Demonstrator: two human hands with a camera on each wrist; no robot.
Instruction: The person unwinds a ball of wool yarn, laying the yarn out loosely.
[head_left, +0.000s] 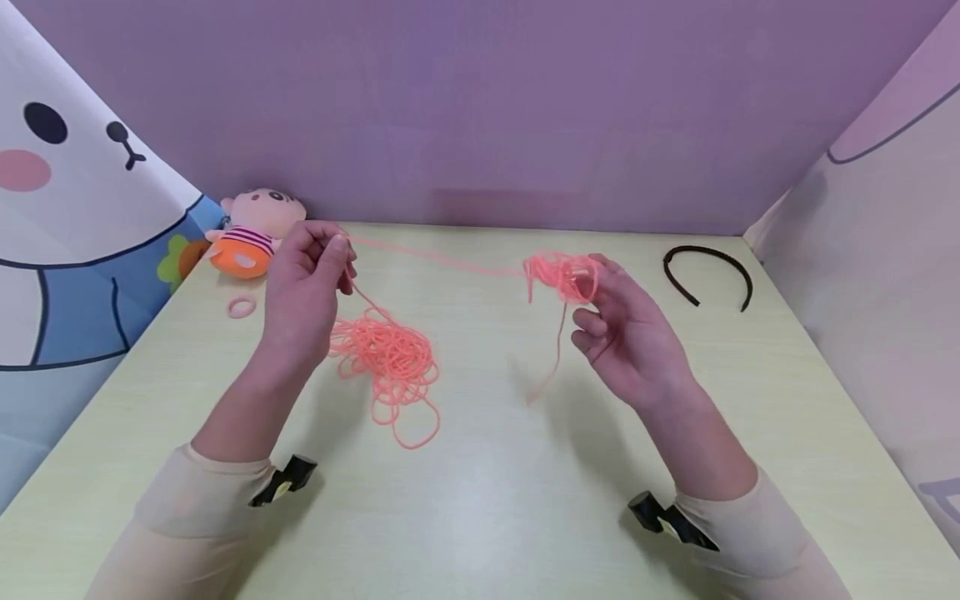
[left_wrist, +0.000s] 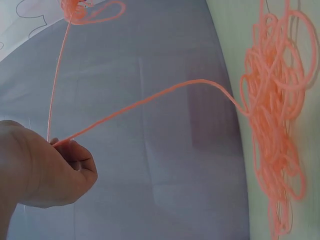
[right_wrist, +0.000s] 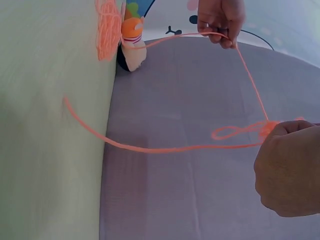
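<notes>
My left hand [head_left: 303,287] pinches a coral-pink cord between thumb and fingers, raised over the left side of the table. From there one strand of the cord [head_left: 435,258] runs across to my right hand [head_left: 633,329], and another drops to a loose tangled pile [head_left: 386,354] on the table. My right hand holds a small looped bundle [head_left: 562,273] of the same cord at its fingertips. A free tail [head_left: 558,354] hangs from this bundle towards the tabletop. In the left wrist view the strand bends at the pinching fingers [left_wrist: 77,157].
At the back left sits a plush doll [head_left: 255,229] with an orange bottom, a pink ring [head_left: 241,307] in front of it. A black headband [head_left: 708,271] lies at the back right. Purple cloth [head_left: 480,117] rises behind the table [head_left: 480,517], with printed cloth at both sides.
</notes>
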